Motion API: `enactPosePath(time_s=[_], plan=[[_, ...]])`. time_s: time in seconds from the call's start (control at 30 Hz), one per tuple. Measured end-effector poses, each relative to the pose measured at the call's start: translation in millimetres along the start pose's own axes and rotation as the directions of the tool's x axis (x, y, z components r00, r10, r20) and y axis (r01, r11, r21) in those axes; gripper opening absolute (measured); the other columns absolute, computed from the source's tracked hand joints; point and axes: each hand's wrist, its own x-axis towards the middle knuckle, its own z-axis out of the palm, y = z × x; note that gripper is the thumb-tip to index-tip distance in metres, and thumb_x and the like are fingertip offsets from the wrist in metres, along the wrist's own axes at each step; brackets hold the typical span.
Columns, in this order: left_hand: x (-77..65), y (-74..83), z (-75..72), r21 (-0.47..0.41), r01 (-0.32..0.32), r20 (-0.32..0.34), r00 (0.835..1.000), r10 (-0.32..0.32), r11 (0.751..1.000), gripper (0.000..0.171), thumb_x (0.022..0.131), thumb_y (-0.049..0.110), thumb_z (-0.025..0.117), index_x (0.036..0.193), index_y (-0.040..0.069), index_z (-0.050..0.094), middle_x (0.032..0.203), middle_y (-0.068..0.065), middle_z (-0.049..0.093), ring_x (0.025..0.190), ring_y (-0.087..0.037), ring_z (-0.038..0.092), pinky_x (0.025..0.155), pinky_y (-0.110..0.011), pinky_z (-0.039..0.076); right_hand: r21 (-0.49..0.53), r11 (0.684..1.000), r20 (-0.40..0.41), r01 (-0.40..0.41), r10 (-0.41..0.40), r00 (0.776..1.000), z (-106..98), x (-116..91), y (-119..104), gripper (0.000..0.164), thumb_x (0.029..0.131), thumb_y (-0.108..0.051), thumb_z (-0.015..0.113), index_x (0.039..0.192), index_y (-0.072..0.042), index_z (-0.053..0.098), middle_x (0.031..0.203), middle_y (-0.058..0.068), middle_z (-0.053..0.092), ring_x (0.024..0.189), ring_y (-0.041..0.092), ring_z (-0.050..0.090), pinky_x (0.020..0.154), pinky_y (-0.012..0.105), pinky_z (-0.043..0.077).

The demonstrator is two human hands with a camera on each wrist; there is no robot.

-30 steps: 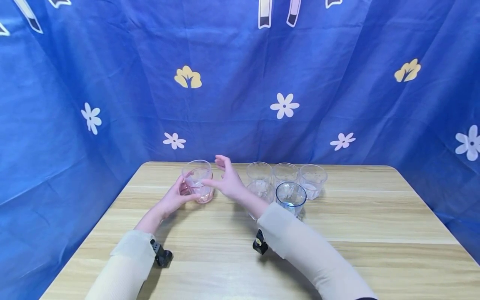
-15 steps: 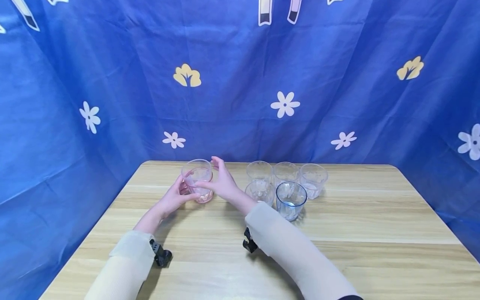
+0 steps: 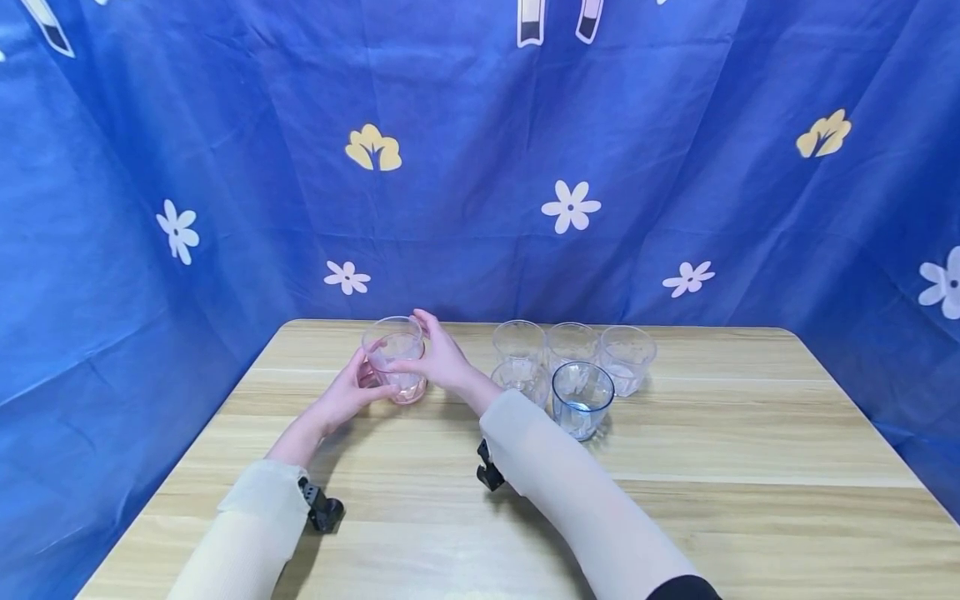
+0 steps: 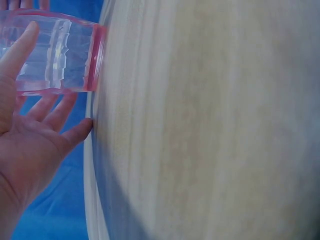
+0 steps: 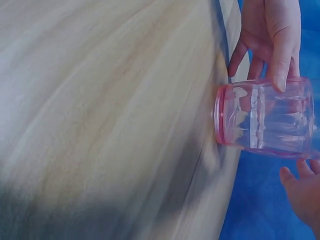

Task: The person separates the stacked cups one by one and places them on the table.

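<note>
A pink-tinted cup [image 3: 410, 393] stands upright near the table's far left, with a clear cup [image 3: 392, 333] nested in its top. My left hand [image 3: 347, 400] holds the pink cup low down from the left, thumb in front and fingers behind. My right hand [image 3: 442, 360] is round the clear cup's right side, thumb across its front and fingertips by the far rim. In the left wrist view the left thumb lies over the pink cup [image 4: 75, 55]. The right wrist view shows the right fingertips [image 5: 286, 176] beside the cups' upper end.
To the right is a group of clear cups [image 3: 628, 354] in two rows, with a blue-rimmed cup [image 3: 582, 408] in front. Blue patterned cloth [image 3: 480, 167] hangs behind the wooden table [image 3: 420, 517]. Each wrist carries a small black camera [image 3: 324, 510].
My right hand has moved left from beside the cups until it surrounds the clear cup's right side. My left hand and the nested cups have stayed in place.
</note>
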Motion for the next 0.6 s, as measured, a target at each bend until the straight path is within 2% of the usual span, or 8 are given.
enactPosePath(time_s=[0.17,0.27,0.5,0.6], plan=[[-1.3,2.1,-0.3,0.011,0.010,0.003,1.000,-0.010,1.000,0.085,0.088,-0.003,0.066,0.154,0.004,0.012,0.144,-0.033,0.035,0.133,-0.043,0.035,0.105,-0.027,0.039,0.009,1.000,0.021,-0.003,0.003,1.000,0.3,-0.2,-2.0,0.089,0.077,-0.015,0.084,0.149,-0.006,0.032,0.149,0.005,0.042,0.137,0.021,0.037,0.112,0.029,0.031],[-1.8,3.0,0.1,0.011,0.010,0.005,1.000,-0.010,1.000,0.085,0.089,-0.002,0.066,0.154,0.004,0.012,0.144,-0.033,0.035,0.133,-0.043,0.035,0.098,-0.017,0.041,0.017,1.000,0.013,0.002,-0.002,1.000,0.7,-0.8,-2.4,0.086,0.078,-0.014,0.083,0.148,-0.005,0.034,0.148,0.007,0.044,0.137,0.022,0.037,0.112,0.030,0.031],[-1.3,2.0,-0.4,-0.003,0.019,0.000,1.000,-0.019,1.000,0.085,0.088,-0.004,0.066,0.154,0.005,0.013,0.145,-0.032,0.035,0.133,-0.043,0.035,0.096,-0.015,0.041,0.039,0.999,0.002,0.008,-0.008,1.000,1.9,-0.3,-0.2,0.084,0.078,-0.013,0.083,0.147,-0.005,0.036,0.147,0.007,0.045,0.135,0.020,0.039,0.111,0.028,0.032],[-1.8,2.6,0.3,0.006,0.020,-0.003,1.000,-0.020,1.000,0.085,0.088,-0.003,0.066,0.154,0.004,0.013,0.144,-0.033,0.035,0.133,-0.043,0.035,0.098,-0.018,0.041,0.035,0.999,-0.002,0.013,-0.013,1.000,1.8,-0.5,-0.5,0.083,0.077,-0.013,0.083,0.146,-0.005,0.037,0.146,0.008,0.046,0.134,0.019,0.041,0.110,0.026,0.033]])
